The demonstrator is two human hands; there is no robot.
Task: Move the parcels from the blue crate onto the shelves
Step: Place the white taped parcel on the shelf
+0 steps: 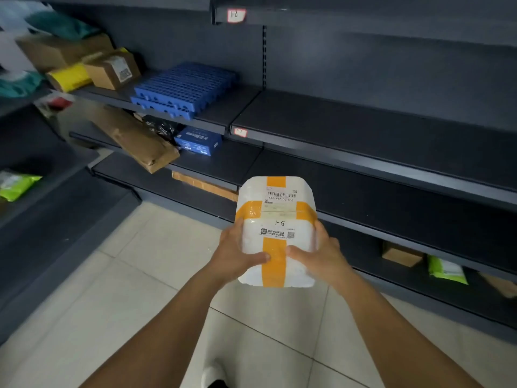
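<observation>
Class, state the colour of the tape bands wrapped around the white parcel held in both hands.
Orange-yellow tape bands cross the white parcel, shown best in the head view.

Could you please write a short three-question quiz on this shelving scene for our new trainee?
1. True or false: both hands grip the white parcel.
2. What colour is the tape on it? A) orange B) green C) black
3. Which number is handwritten on it?

Key:
1. True: left hand and right hand hold its sides.
2. A
3. 1-8, apparently matching the shelf tag overhead.
</observation>
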